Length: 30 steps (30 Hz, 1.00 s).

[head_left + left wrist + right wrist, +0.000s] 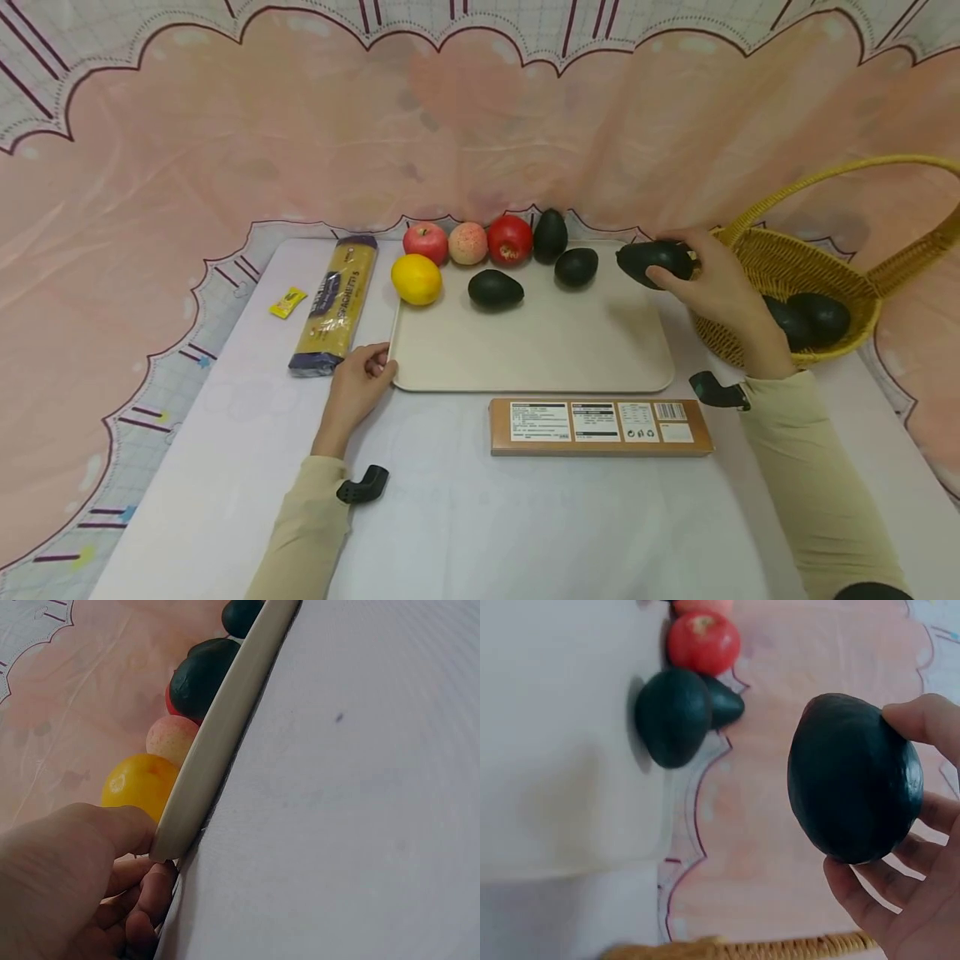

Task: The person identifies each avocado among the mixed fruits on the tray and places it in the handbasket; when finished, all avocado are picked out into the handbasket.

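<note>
My right hand holds a dark avocado between thumb and fingers, above the right end of the cream tray. At the tray's left front corner my left hand pinches the rim, thumb on top and fingers curled below in the left wrist view. On the tray lie two avocados and a yellow lemon. Along its back edge are a pink-red apple, a peach, a red round fruit and another avocado.
A yellow wicker basket with a tall handle stands at the right, dark avocados inside. A spaghetti pack and a small yellow packet lie left of the tray. In front is a flat brown box with white labels.
</note>
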Motion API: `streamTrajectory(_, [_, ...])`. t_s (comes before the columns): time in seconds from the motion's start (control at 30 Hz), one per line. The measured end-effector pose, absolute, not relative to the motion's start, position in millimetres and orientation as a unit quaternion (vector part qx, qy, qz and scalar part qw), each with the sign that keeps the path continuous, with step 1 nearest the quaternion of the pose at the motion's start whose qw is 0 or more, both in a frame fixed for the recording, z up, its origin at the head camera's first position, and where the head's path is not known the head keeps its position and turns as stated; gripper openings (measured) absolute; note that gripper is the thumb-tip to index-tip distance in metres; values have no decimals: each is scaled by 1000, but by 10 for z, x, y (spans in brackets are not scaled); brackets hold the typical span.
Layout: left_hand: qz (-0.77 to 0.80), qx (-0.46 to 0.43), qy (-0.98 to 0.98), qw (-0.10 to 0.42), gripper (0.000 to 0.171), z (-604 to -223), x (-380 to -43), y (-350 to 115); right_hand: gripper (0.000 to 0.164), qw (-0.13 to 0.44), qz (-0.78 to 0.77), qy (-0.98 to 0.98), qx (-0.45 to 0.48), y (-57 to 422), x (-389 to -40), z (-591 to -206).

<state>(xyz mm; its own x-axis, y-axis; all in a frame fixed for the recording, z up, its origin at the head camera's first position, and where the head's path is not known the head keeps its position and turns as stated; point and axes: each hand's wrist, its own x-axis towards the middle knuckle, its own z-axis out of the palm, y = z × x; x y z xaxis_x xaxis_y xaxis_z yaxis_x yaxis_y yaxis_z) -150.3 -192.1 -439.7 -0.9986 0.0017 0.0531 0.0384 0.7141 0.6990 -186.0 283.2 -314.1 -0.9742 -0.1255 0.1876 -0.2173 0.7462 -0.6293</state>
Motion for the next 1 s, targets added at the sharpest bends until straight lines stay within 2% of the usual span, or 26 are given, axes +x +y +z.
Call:
streamTrajectory(0.33, [-375, -14, -927, 24, 35, -4393, -1493, -1952, 53, 127, 331, -932, 72, 3089, -1680, -3085])
streamTrajectory(0.6, [-375, -17, -926, 29, 34, -4402, -1478, -1964, 54, 124, 339, -931, 46, 3346, -1577, -3095])
streamTrajectory(0.8, [-378, -19, -925, 31, 34, -4388, -1475, -1958, 52, 150, 344, -926, 47, 3534, -1484, -3126])
streamTrajectory(1.0, [-381, -21, -924, 32, 35, -4402, -1501, -1944, 57, 111, 311, -944, -7, 3783, -1388, -3108])
